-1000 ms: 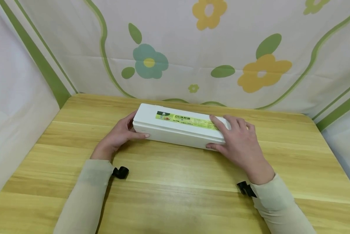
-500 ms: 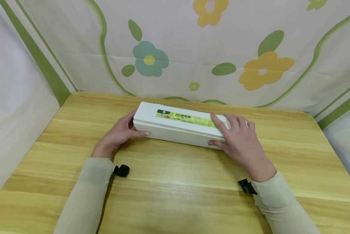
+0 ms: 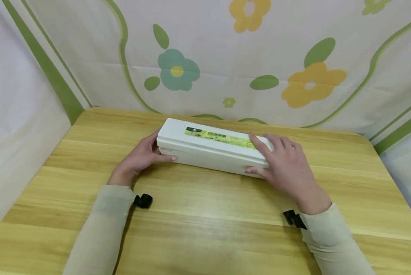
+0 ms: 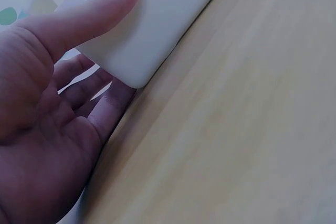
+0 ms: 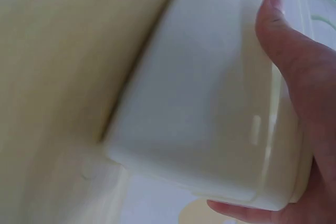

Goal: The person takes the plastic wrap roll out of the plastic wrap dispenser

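A long white cling film box (image 3: 208, 160) lies slantwise on the table, its lid (image 3: 176, 130) on top with a green and yellow label (image 3: 222, 138). My left hand (image 3: 136, 158) holds the left end, thumb along the front wall and fingers behind. In the left wrist view those fingers reach round the box's lower corner, close to the tabletop. At the other end my right hand (image 3: 289, 168) grips the box from above. Its thumb (image 5: 294, 45) presses the front near the lid seam, while the index finger lies over the label's end.
The wooden table (image 3: 205, 221) extends around the box on all sides. Behind it hangs a white cloth (image 3: 212, 49) with printed flowers, and pale cloth also hangs at both sides. A black camera mount sits at each cuff.
My right hand has shifted slightly right along the box. At the left end, the lid sits a little higher, with a wider seam under it. The left hand stays nearly still.
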`<state>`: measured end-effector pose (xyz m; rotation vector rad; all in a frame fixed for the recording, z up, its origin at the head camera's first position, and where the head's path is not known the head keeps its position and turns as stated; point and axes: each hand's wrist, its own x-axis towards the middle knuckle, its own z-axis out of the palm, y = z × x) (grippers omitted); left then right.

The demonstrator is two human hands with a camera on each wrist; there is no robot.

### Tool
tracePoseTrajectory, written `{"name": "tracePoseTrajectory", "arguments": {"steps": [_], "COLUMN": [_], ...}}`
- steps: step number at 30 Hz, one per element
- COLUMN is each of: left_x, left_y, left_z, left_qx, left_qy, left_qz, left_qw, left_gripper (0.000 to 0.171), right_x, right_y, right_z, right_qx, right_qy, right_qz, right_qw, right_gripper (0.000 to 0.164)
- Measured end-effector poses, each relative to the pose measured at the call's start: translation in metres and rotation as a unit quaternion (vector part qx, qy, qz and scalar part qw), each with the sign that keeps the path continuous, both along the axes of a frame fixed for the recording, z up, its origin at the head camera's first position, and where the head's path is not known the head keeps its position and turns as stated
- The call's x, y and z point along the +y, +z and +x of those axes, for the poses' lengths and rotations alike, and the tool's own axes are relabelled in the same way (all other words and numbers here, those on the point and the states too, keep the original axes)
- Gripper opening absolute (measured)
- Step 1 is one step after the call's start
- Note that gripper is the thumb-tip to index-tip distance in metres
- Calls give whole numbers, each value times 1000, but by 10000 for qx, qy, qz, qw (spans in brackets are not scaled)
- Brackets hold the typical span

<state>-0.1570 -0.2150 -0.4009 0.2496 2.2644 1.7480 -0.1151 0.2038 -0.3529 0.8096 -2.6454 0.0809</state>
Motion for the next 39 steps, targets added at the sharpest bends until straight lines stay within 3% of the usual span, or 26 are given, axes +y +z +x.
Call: {"name": "tracePoseTrajectory", "arguments": {"steps": [17,28,39], "left_x": [5,1,-3], "left_y": [-4,-4,-7], "left_z": [-2,-1,-1], "left_qx": [-61,-197,-267], "left_qy": [9,14,-24], "left_qz": [176,161,277], "left_qw": [9998,9997,9993], "left_gripper": [107,106,105], "right_x": [2,1,-4], "right_y": [0,2,4], "right_z": [1,3,7], "right_qx": [-510,-687,-810], "right_qy": [-410,-248,-408], "right_qz": [-212,-390,-326], "right_qw": [9976,9966,9953], "right_gripper": [95,85,83]}}
